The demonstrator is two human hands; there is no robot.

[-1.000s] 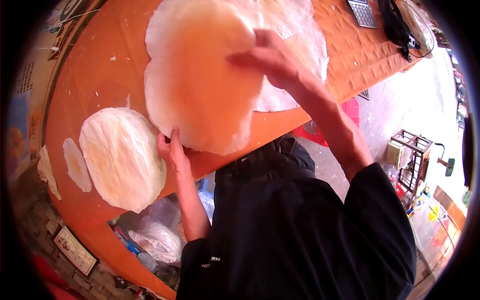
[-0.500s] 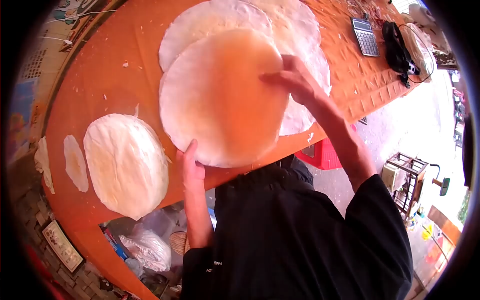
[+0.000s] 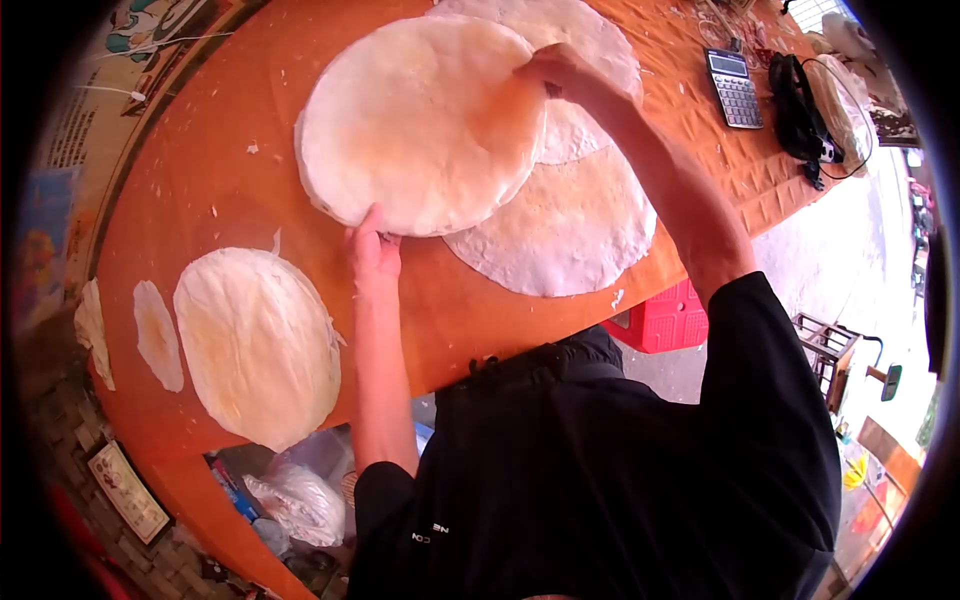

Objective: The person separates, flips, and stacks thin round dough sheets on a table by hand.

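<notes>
A large round white sheet (image 3: 415, 120) with an orange-tinted patch lies over other sheets on the orange table. At its lower edge my left hand (image 3: 375, 245) pinches the rim, thumb on top. My right hand (image 3: 560, 72) grips the upper right edge, its fingers pressed together. Below and to the right, another round sheet (image 3: 570, 225) lies partly covered, and one more (image 3: 575, 40) shows behind my right hand. A thick oval pale stack (image 3: 255, 345) rests at the left, with a narrow white piece (image 3: 157, 335) beside it.
A calculator (image 3: 733, 88), a black strap-like item (image 3: 797, 105) and a plastic bag (image 3: 840, 100) sit at the table's right end. Under the table are a red stool (image 3: 665, 318) and a white plastic bag (image 3: 300, 500). A thin scrap (image 3: 95, 335) lies at the left edge.
The held sheet has shifted up and left in view with both hands at its edge. More of the lower right sheet shows. My right hand has moved up.
</notes>
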